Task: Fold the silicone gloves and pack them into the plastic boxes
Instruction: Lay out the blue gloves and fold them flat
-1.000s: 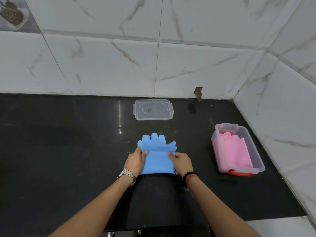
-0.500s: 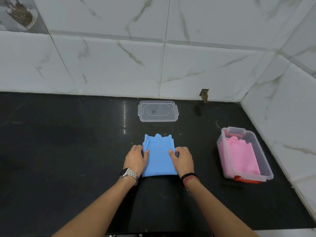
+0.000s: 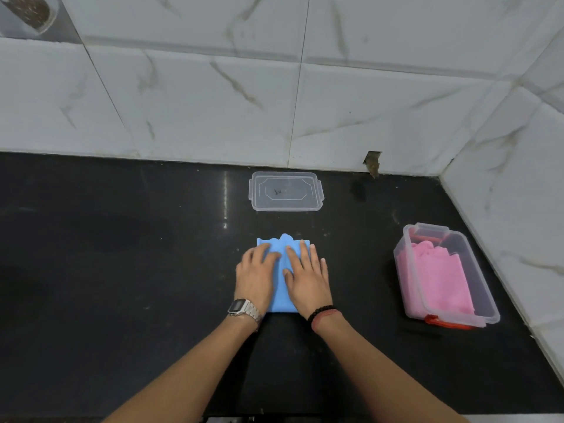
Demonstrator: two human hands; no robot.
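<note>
Blue silicone glove point(image 3: 282, 250): folded rectangle, flat on black tabletop point(image 3: 122, 270); left hand point(image 3: 255, 274), right hand point(image 3: 306, 277) pressing, grip apart.

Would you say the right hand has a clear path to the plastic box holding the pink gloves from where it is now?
Probably yes. The right hand lies flat on the blue glove, holding nothing, and only bare black counter separates it from the plastic box, which stands open on that same side.

Both hands now lie flat on the blue glove point(image 3: 282, 254), left hand point(image 3: 255, 274) and right hand point(image 3: 306, 277) pressing it, its fingers folded under.
</note>
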